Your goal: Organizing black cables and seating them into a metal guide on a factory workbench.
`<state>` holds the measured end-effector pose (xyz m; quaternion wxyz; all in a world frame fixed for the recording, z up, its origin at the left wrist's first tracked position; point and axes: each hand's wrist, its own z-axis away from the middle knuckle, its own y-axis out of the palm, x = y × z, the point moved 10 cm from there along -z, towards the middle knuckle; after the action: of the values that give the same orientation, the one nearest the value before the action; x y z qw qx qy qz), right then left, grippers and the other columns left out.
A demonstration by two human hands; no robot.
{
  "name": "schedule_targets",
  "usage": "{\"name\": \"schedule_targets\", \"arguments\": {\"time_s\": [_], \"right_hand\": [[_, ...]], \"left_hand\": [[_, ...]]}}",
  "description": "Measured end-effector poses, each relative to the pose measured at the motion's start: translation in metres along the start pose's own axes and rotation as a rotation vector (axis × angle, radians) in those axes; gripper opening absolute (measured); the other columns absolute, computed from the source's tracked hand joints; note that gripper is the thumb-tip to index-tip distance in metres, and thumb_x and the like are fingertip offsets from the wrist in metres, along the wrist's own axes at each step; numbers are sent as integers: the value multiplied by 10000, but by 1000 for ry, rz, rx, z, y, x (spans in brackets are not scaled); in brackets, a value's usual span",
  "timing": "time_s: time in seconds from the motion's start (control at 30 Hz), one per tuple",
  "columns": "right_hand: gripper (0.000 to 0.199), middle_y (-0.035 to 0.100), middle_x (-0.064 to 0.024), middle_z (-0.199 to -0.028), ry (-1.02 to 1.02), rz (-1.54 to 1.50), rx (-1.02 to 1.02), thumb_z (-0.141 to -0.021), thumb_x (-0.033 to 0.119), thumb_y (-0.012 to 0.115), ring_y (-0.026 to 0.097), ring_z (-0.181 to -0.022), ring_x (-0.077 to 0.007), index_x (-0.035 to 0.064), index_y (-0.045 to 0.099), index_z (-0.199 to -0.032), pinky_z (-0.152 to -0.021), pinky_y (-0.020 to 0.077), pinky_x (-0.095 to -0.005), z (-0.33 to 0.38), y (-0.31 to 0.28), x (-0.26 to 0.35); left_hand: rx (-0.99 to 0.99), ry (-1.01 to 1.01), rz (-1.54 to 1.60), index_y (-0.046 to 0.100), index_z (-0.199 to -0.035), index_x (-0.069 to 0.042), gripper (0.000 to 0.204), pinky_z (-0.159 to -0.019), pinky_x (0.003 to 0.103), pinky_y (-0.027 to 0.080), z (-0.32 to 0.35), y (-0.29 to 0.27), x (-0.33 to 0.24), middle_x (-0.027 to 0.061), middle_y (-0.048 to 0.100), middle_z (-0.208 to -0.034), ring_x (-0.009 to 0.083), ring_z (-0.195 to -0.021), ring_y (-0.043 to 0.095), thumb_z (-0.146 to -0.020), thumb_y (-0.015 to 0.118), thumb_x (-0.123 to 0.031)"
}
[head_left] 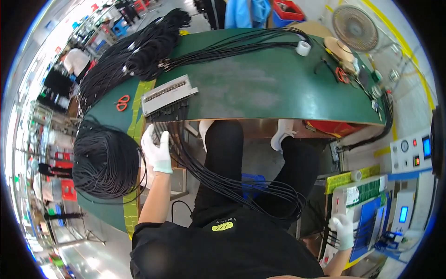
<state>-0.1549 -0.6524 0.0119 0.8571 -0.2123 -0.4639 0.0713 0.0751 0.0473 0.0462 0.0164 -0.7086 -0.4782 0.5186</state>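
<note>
My left hand (157, 148), in a white glove, grips black cables (218, 179) just below the grey comb-like fixture (168, 95) at the edge of the green table (260, 88). The cables run from the fixture across my lap toward the lower right. My right hand (343, 229), also gloved, is closed on the far ends of those cables next to a white and blue machine (371, 209).
A big coil of black cables (104, 160) lies at the left. More cable bundles (139, 51) lie across the back of the table. Orange scissors (122, 102), a white tape roll (303, 48) and a fan (355, 27) are nearby. A control box (413, 151) stands at right.
</note>
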Motion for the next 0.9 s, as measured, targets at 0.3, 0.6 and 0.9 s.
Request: {"name": "schedule_targets", "arguments": {"time_s": [0.3,0.6,0.9], "right_hand": [[276,666,-43,-870,-471,-72,585,-977,223,596,606,-704,-104,-20,653,-1095,-631,496,-254,-153,268,317],[386,616,-86,-698,-130,22,725,-927,374,656,580,-519,-178,-8,629,-974,-448,467,-280,-254,516,417],[269,401,76,-578,-105,96,735,-925,349,664,284,-437,-32,108,626,-811,-399,195,-224,-273,478,411]], "left_hand": [[427,-855,952,558,-1328,-5,577,-1003,360,476,48,75,122,131,632,-1253,254,-1106,626,-966,604,-451],[882,-913,1445,520,-1366,-26,431,-760,385,549,31,115,28,86,652,-976,213,-827,639,-1023,533,-287],[933,-1130,1438,492,-1379,-58,395,-492,218,310,43,144,-41,-46,463,-761,45,-537,352,-1049,491,-277]]}}
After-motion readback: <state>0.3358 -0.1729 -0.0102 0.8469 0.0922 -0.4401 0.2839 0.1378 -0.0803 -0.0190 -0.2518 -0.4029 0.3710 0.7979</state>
